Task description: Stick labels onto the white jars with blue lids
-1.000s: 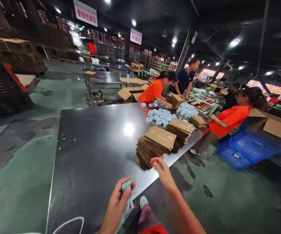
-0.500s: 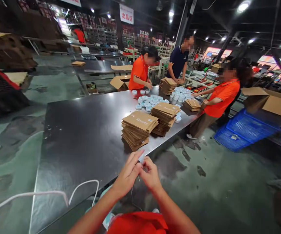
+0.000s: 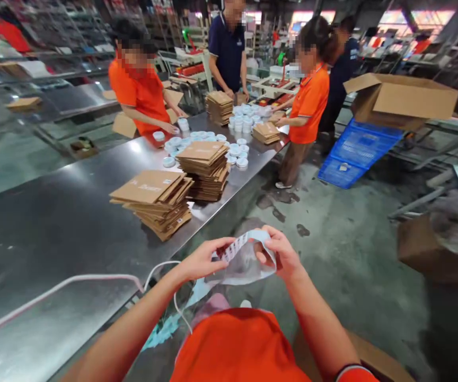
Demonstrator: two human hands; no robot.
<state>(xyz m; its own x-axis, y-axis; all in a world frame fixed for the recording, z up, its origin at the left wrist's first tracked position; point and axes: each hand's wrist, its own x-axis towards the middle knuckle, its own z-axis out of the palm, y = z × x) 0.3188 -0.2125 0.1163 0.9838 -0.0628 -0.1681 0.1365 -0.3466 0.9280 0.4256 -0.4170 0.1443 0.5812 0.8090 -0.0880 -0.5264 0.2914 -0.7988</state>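
Left hand (image 3: 203,260) and right hand (image 3: 280,254) are apart, each pinching an opposite edge of a clear plastic bag with a printed pale-blue strip (image 3: 245,268), apparently to spread it open. Bag is held just off the near edge of the long stainless-steel table (image 3: 54,249); a stack of flat brown kraft cardboard (image 3: 205,167) lies on it, farther along.

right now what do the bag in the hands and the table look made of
The bag looks like thin translucent plastic film: creased, glossy, light showing through. The table looks like stainless steel sheet, from its grey sheen and reflected lights, though that is not certain.
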